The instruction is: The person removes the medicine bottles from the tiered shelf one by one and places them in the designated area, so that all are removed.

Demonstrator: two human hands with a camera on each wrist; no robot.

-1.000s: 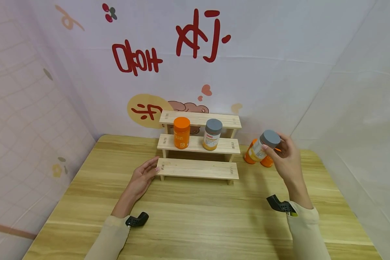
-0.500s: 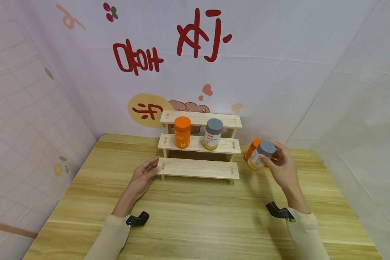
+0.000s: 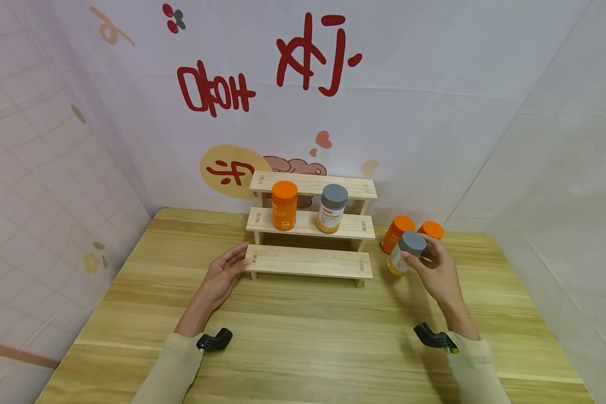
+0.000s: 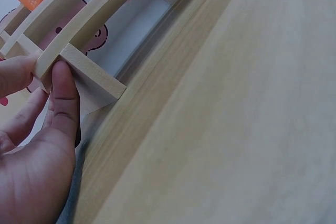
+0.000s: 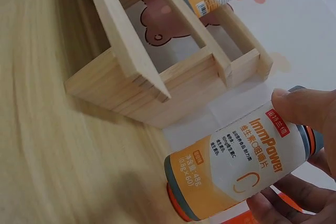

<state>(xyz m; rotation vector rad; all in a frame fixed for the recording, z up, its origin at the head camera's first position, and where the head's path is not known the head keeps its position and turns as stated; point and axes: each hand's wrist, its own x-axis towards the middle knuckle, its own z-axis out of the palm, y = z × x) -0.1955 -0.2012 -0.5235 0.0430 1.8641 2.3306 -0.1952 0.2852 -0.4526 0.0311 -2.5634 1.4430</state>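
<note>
A three-tier wooden shelf (image 3: 308, 261) stands against the back wall. My left hand (image 3: 225, 276) pinches the left end of its lowest board; in the left wrist view the thumb (image 4: 16, 76) and a finger (image 4: 64, 98) lie on either side of the board's end. To the right of the shelf, my right hand (image 3: 438, 270) holds a white-and-yellow vitamin bottle (image 5: 236, 163) with a grey lid, slightly tilted, gripped near the lid. Just behind it on the table are two orange bottles (image 3: 398, 231), the right one (image 3: 431, 229) partly hidden by the hand.
On the middle tier stand an orange bottle (image 3: 284, 206) at left and another grey-lidded bottle (image 3: 331, 209) at right. No bottle is on the top or lowest board. Printed cloth walls (image 3: 424, 134) enclose the back and sides of the wooden table (image 3: 303, 342).
My right hand has brought the grey-lidded bottle down and toward me, away from the orange bottles, which now show more. My left hand stays at the shelf.
</note>
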